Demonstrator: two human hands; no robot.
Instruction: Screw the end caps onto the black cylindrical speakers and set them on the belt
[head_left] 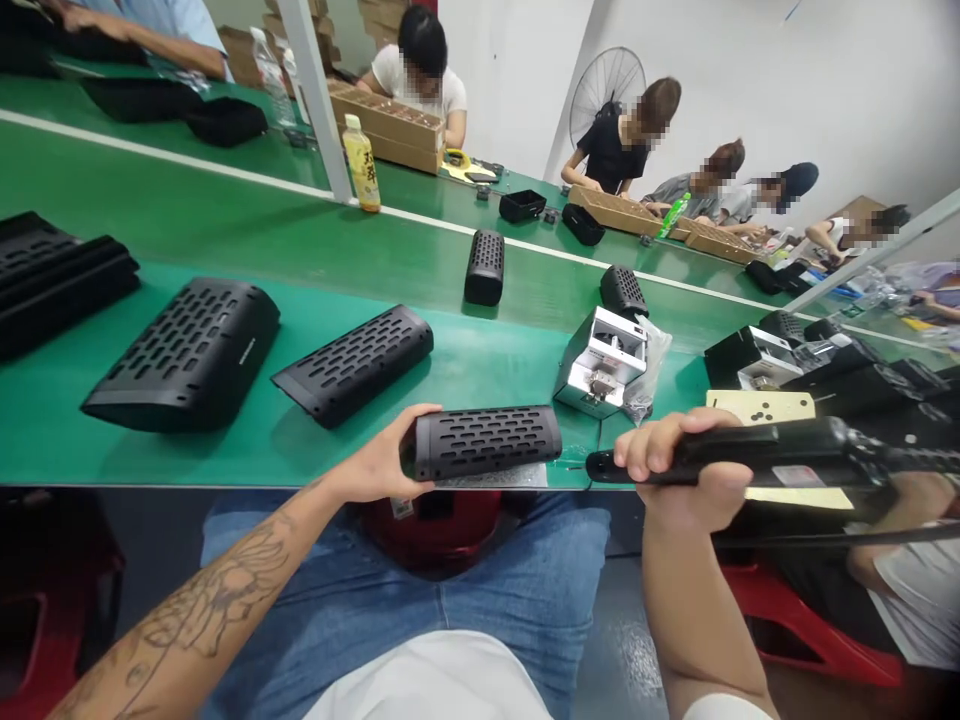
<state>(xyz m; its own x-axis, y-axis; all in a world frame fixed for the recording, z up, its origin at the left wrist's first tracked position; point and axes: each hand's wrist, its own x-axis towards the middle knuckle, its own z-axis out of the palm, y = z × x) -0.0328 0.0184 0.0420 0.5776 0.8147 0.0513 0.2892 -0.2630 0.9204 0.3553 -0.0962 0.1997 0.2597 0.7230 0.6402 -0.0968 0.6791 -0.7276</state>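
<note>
I count five clearly visible black slotted plastic speaker shells point(180, 355) point(352, 365) point(484, 440) point(484, 267) point(622, 290), one long black handheld tool point(787, 450), one yellow drink bottle point(361, 160).

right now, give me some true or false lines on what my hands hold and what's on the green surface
The left hand grips one end of a black perforated speaker shell. True.
The right hand is empty. False: it holds a black tool.
A yellow bottle stands upright on the green surface. True.
The speaker shell stands upright on its end. False: it lies on its side at the green surface's near edge.
</note>
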